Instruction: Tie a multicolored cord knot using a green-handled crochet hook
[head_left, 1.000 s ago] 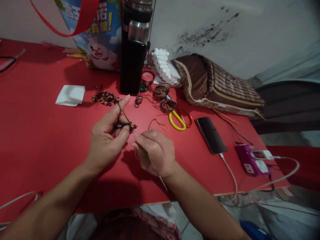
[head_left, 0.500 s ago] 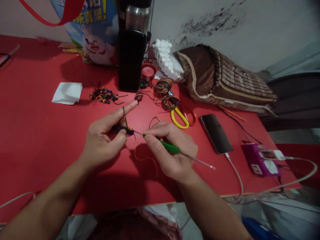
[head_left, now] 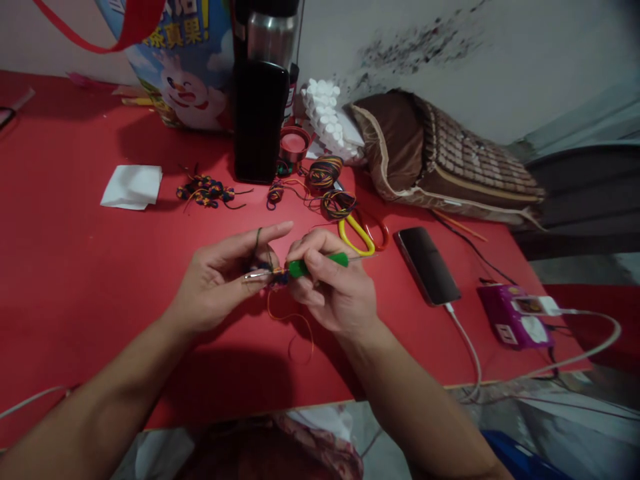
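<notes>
My left hand (head_left: 215, 283) pinches a small piece of dark blue and orange crochet work (head_left: 279, 275) between thumb and fingers. A dark strand of yarn (head_left: 259, 240) loops over its outstretched index finger. My right hand (head_left: 337, 283) grips the green handle of a crochet hook (head_left: 325, 264). The hook's metal shaft passes through the work, and its tip shows by the left thumb. Below the work hangs a loose orange thread (head_left: 290, 317). Wound multicoloured yarn (head_left: 325, 172) lies beyond the hands, close to the yellow and red handles of scissors (head_left: 361, 237).
Several finished-looking knotted pieces (head_left: 206, 191) lie near a folded white tissue (head_left: 133, 187). A black phone (head_left: 259, 127) stands upright before a metal bottle (head_left: 271, 37). On the right are another phone (head_left: 429, 265), a purple box (head_left: 515, 317), cables and a brown cushion (head_left: 450, 147).
My right hand has moved left towards my left hand, pushing the hook through the crochet work so its tip reaches the left thumb. The view has shifted slightly.
</notes>
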`<act>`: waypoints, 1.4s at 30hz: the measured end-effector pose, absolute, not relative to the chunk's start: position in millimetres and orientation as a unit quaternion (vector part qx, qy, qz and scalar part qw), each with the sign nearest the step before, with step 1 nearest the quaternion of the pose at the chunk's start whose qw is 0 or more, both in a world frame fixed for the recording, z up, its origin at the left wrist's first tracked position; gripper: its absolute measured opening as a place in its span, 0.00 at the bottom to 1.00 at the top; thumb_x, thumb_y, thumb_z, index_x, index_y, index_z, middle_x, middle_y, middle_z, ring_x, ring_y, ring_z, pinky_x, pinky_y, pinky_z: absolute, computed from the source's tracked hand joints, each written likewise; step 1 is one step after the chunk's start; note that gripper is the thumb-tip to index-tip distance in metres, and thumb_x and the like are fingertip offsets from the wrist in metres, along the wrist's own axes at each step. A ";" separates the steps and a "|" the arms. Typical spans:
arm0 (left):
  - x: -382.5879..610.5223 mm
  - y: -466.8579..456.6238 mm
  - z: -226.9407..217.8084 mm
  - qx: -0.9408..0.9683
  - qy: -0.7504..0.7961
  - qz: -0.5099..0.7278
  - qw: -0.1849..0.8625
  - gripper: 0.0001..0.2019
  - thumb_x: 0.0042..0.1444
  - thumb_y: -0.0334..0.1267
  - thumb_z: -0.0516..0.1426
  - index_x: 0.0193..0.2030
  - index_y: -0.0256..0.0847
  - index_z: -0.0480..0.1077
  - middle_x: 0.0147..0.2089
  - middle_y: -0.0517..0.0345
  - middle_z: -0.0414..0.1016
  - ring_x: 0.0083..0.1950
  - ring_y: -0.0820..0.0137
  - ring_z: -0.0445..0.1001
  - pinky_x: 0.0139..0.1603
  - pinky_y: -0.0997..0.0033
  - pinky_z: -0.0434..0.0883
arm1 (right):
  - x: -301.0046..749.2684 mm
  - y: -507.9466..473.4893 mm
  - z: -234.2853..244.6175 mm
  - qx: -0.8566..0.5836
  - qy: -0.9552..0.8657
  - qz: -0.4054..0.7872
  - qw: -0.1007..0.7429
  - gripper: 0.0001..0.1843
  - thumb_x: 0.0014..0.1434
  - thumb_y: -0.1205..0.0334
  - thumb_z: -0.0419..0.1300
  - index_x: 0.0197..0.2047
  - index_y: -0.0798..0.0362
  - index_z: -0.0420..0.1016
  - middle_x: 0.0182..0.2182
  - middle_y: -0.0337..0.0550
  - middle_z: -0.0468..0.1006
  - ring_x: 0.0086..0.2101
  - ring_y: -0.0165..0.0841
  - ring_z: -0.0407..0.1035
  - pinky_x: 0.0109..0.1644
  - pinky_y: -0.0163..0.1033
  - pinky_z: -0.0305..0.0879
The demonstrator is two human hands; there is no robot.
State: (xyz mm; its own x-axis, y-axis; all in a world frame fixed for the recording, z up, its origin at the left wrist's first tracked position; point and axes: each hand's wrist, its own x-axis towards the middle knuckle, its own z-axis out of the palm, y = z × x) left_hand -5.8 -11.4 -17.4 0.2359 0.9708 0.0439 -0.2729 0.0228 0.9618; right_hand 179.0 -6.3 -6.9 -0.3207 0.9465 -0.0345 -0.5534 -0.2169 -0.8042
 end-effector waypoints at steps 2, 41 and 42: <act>-2.5 -11.9 -17.0 0.463 0.377 0.523 0.608 0.22 0.57 0.34 0.72 0.58 0.56 0.85 0.38 0.57 0.82 0.37 0.69 0.78 0.41 0.68 0.80 | 173.2 -7.4 -10.2 -0.261 -0.349 0.730 0.527 0.13 0.64 0.50 0.72 0.40 0.50 0.78 0.22 0.28 0.71 0.16 0.20 0.50 0.20 0.29 0.51; 3.4 -9.6 -8.0 0.397 0.438 0.580 0.560 0.26 0.53 0.27 0.73 0.57 0.58 0.85 0.37 0.64 0.87 0.37 0.74 0.83 0.43 0.75 0.84 | 167.1 -5.3 -20.9 -0.299 -0.436 0.634 0.564 0.12 0.70 0.54 0.65 0.52 0.46 0.86 0.31 0.37 0.84 0.26 0.29 0.78 0.30 0.35 0.77; 3.2 -9.6 -8.7 0.399 0.442 0.577 0.559 0.26 0.54 0.28 0.73 0.57 0.57 0.85 0.37 0.63 0.87 0.38 0.74 0.84 0.44 0.76 0.83 | 166.6 -5.5 -20.7 -0.305 -0.428 0.639 0.562 0.12 0.70 0.53 0.65 0.51 0.47 0.86 0.31 0.38 0.84 0.26 0.29 0.78 0.30 0.34 0.77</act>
State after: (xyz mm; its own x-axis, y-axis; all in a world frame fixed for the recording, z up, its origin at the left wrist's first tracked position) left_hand 3.2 -9.6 -8.7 -0.0564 0.9978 -0.0342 -0.2911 0.0163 0.9566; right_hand 166.6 -5.5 -20.7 -0.1820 0.9790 0.0917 -0.4572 -0.0017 -0.8894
